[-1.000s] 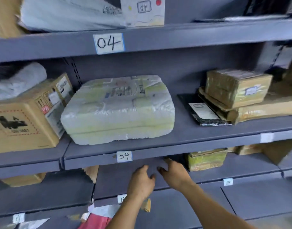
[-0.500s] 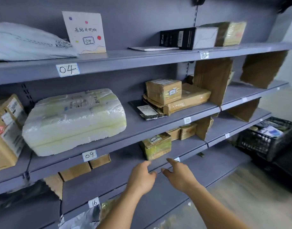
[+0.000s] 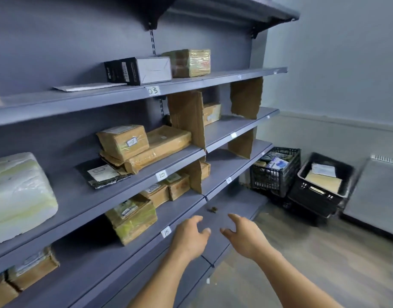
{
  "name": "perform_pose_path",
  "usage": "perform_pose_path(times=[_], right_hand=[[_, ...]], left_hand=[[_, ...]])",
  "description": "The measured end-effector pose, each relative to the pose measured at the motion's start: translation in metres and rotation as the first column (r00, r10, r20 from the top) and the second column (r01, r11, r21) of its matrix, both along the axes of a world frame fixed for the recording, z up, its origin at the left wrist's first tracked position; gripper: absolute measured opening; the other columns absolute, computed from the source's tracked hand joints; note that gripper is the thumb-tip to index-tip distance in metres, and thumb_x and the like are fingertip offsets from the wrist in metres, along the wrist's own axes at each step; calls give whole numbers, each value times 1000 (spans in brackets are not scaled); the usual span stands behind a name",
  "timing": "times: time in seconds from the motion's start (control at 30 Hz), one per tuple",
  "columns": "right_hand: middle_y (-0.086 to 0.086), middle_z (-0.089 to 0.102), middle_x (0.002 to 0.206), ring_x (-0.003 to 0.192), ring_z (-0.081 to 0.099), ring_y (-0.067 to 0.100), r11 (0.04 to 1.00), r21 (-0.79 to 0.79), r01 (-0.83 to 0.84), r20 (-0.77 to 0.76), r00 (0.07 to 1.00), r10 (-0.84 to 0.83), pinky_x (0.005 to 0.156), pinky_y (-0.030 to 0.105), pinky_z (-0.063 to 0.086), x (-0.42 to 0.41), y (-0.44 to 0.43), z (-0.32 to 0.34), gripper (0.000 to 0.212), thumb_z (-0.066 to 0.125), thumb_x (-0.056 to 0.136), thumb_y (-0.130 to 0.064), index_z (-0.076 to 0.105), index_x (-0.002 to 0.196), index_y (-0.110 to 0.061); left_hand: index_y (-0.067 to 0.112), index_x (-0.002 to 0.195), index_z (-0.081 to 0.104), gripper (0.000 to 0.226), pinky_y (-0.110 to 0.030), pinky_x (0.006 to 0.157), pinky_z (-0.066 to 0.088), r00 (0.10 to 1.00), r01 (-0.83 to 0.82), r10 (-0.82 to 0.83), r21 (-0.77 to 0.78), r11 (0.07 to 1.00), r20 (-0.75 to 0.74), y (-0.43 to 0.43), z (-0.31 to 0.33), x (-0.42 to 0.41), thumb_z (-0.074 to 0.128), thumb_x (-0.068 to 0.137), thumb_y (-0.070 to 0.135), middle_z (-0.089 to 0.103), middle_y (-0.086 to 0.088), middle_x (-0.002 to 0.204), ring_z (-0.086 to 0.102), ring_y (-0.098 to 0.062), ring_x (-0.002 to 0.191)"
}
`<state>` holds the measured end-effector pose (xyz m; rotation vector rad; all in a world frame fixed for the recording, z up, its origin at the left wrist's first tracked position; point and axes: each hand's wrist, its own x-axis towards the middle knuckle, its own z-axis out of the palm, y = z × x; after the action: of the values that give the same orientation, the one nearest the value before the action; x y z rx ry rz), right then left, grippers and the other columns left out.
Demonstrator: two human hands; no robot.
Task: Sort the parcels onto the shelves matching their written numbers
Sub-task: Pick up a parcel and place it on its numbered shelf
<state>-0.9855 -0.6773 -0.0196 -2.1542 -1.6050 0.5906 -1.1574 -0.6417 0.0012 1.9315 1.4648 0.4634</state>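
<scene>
L hand (image 3: 190, 237) + R hand (image 3: 244, 237): both empty, fingers loosely spread and half-curled, palms down, no contact visible. They hang in front of the shelf edge by label 15 (image 3: 166, 231).

Counts:
- Above label 03 (image 3: 153, 90): 3 parcels, i.e. flat envelope (image 3: 88, 87), black-white box (image 3: 137, 71), taped box (image 3: 190, 62).
- Above label 10 (image 3: 161, 175): 2 stacked brown boxes (image 3: 122, 141), black bag (image 3: 102, 174) in front.
- On the 15 level: yellow-taped parcel (image 3: 132, 221), 2 small brown boxes (image 3: 156, 193).
- White foam parcel (image 3: 17, 196) far left.
- 4 cardboard dividers (image 3: 186, 118).
- 2 black crates (image 3: 274, 172) on floor (image 3: 302, 252) at right, parcels inside.

Vs 0.5 s ago: view swung right, labels 04/09 out of frame, 2nd crate now visible, hands further apart, empty as before.
</scene>
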Motion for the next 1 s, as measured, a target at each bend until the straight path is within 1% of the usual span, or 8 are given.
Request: perform_pose_path(times=[0.07, 0.23, 0.37, 0.5, 0.6, 0.73, 0.87, 1.0], right_hand=[[4, 45, 153, 140, 42, 24, 999, -10, 35, -6, 999, -36, 108, 33, 40, 42, -4, 1, 67, 51, 100, -50, 31, 156, -19], [6, 47, 150, 139, 42, 25, 989, -46, 141, -6, 990, -141, 106, 32, 39, 139, -18, 0, 65, 52, 99, -51, 35, 153, -20], [7, 53, 144, 138, 42, 26, 976, -68, 207, -18, 978, -209, 105, 31, 38, 200, -33, 0, 54, 52, 100, -46, 44, 146, -19], [7, 49, 149, 138, 43, 27, 951, -91, 295, -21, 954, -298, 107, 33, 40, 253, -35, -10, 63, 52, 98, -52, 38, 151, -21], [8, 49, 148, 138, 43, 27, 934, -107, 340, -27, 938, -344, 107, 34, 40, 284, -30, -17, 65, 51, 98, -52, 36, 153, -20], [8, 48, 149, 138, 44, 26, 916, -123, 382, -24, 922, -387, 108, 35, 40, 324, -13, -29, 66, 51, 98, -52, 35, 154, -20], [7, 48, 149, 138, 44, 26, 901, -132, 413, 8, 909, -416, 108, 36, 41, 369, 25, -33, 65, 51, 99, -51, 35, 154, -21], [9, 49, 147, 136, 45, 27, 886, -139, 442, 33, 896, -442, 107, 34, 41, 420, 72, -26, 64, 52, 98, -49, 35, 153, -20]], left_hand=[[22, 146, 46, 53, -29, 108, 39, 999, 33, -33, 1, 999, 7, 5, 0, 43, 58, 97, 37, 48, 2, 150, 46, -18, 136], [23, 147, 45, 52, -24, 105, 36, 992, 130, -130, -27, 991, -3, 7, -3, 144, 57, 98, 36, 46, 5, 151, 44, -16, 138], [22, 146, 47, 52, -24, 106, 35, 979, 200, -202, -61, 978, -28, 8, -7, 210, 58, 97, 37, 48, 5, 150, 43, -16, 138], [21, 144, 48, 51, -20, 102, 35, 957, 284, -287, -67, 957, -43, 14, -8, 266, 60, 96, 34, 50, 5, 148, 45, -15, 136], [21, 144, 49, 51, -21, 105, 34, 942, 326, -331, -73, 942, -63, 28, -12, 300, 60, 96, 34, 50, 6, 148, 45, -13, 136], [23, 143, 50, 50, -20, 102, 35, 925, 368, -373, -72, 927, -69, 58, -23, 347, 60, 96, 36, 51, 6, 147, 47, -13, 133], [23, 142, 51, 50, -18, 98, 35, 914, 398, -401, -57, 916, -64, 101, -34, 396, 61, 95, 36, 53, 6, 145, 50, -12, 131], [22, 139, 54, 49, -22, 100, 39, 916, 397, -399, -62, 916, -29, 158, -40, 450, 62, 93, 37, 56, 5, 142, 52, -13, 129]])
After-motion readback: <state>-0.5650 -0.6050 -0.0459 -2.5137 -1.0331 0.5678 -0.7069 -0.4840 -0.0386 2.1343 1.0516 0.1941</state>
